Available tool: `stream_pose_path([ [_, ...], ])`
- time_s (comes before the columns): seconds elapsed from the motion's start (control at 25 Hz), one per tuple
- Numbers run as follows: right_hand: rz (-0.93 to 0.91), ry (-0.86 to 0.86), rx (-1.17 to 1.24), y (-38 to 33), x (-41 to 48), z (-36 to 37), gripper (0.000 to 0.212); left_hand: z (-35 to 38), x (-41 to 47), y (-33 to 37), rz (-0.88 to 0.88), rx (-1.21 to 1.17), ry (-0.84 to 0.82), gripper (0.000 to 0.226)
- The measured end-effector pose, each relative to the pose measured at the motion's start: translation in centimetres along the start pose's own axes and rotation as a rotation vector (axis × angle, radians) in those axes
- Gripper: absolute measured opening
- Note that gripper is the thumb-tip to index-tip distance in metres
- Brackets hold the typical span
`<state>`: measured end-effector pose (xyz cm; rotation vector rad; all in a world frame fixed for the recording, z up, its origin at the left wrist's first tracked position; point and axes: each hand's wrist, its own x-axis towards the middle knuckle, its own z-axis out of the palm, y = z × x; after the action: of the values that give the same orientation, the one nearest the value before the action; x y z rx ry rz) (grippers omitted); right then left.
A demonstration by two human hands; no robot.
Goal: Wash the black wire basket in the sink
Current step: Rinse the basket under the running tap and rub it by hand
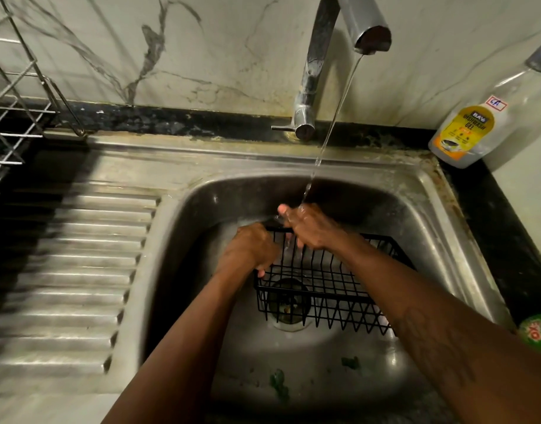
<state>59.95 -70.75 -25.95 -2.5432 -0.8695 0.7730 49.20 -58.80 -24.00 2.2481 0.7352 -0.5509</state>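
The black wire basket (pixel 327 286) sits in the steel sink (pixel 202 215), over the drain (pixel 289 304). My left hand (pixel 252 247) grips the basket's left rim, fingers curled round the wire. My right hand (pixel 305 226) lies over the far rim, fingers bent down across the wires, directly under the thin stream of water (pixel 330 130) falling from the chrome tap (pixel 367 29). Whether the right hand actually grasps the wire is unclear.
A ribbed steel draining board (pixel 70 270) lies to the left, with a wire dish rack (pixel 12 123) at the back left. A dishwash gel bottle (pixel 464 133) stands at the back right corner. Green scraps (pixel 278 384) lie on the sink floor. A green packet (pixel 538 332) shows at the right edge.
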Motion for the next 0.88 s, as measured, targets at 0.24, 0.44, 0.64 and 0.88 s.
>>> stream_pose_path([
  [0.24, -0.288, -0.011, -0.571, 1.4, -0.3, 0.5, 0.065, 0.2, 0.4, 0.1, 0.012, 0.056, 0.007, 0.014],
  [0.44, -0.237, 0.135, -0.739, 2.5, 0.2, 1.6, 0.088, 0.2, 0.5, -0.2, 0.002, 0.094, -0.019, 0.011],
  [0.64, -0.218, 0.153, -0.614, 2.7, -0.6, 2.4, 0.066, 0.4, 0.5, 0.1, -0.027, 0.086, -0.025, 0.012],
  [0.88, -0.241, 0.146, -0.527, 2.7, 0.3, 1.9, 0.059, 0.4, 1.2, -0.3, -0.040, 0.076, 0.049, 0.009],
])
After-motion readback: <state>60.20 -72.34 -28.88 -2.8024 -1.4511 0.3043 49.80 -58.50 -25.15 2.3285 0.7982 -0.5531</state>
